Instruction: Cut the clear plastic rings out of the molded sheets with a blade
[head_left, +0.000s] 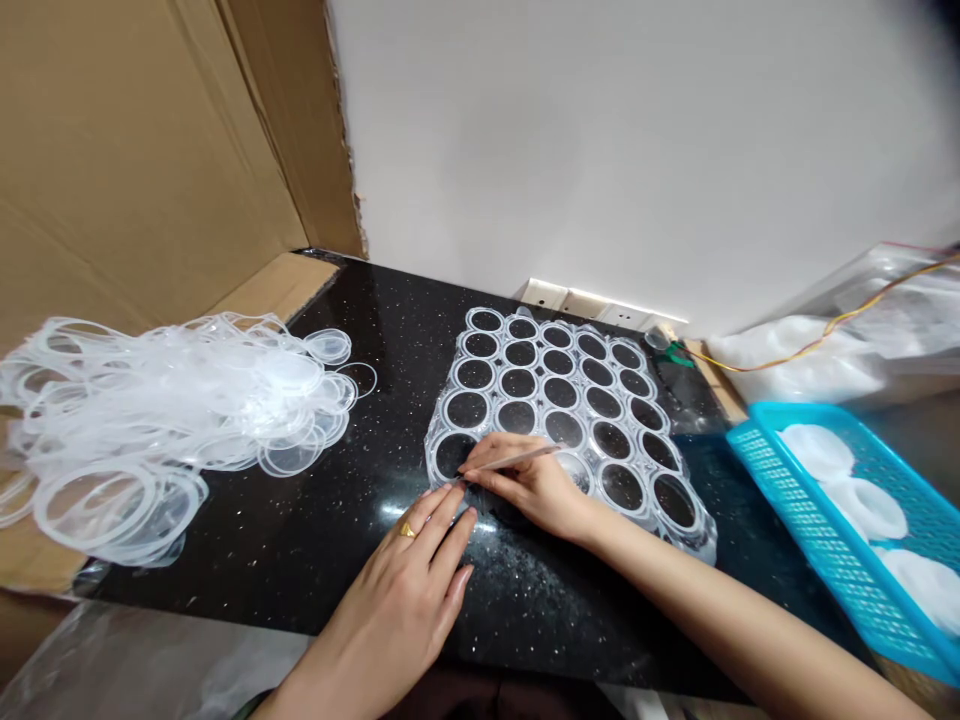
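Note:
A translucent molded sheet [559, 392] with rows of round openings lies flat on the black speckled countertop. My right hand [536, 490] rests over its near left corner, closed in a pinch around a thin, pale, stick-like tool [517, 458]. The tool's tip is hidden by my fingers at the near left ring. My left hand [412, 575], with a gold-coloured ring on one finger, lies flat on the counter, its fingers stretched toward that same corner. Its fingertips are close to the right hand's; whether they touch the sheet I cannot tell.
To the left spreads a heap of clear rings and discs [187, 400], partly on cardboard [270, 285]. A blue plastic basket [795, 500] with several white round pieces stands at the right. Wall sockets [581, 302] and a yellow wire [795, 352] are behind.

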